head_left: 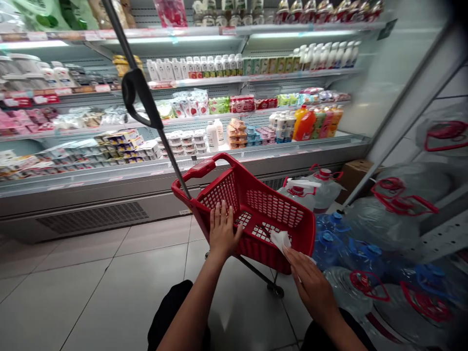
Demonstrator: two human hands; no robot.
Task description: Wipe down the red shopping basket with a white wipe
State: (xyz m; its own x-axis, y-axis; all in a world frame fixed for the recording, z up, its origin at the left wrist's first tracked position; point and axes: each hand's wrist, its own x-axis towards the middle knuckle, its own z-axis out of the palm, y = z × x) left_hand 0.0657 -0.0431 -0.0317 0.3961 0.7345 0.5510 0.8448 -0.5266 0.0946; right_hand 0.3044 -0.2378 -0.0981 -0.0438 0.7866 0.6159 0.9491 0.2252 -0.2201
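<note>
A red plastic shopping cart (272, 207) with perforated sides stands before me, its basket showing nothing but a grid floor. My left hand (223, 231) lies on the near rim, fingers stretched out flat and pointing toward the handle end. Over the near rim at the right end, my right hand (309, 280) presses a white wipe (281, 240); part of the wipe hangs into the basket. A dark pole with a black grip (141, 97) rises from the cart's left end.
A refrigerated dairy case (234, 161) with stocked shelves runs along the back. Large water jugs with red handles (369, 285) and blue-capped jugs (331, 239) crowd the right side. A cardboard box (353, 175) sits at the case's right end. Pale tiles (127, 292) cover the floor.
</note>
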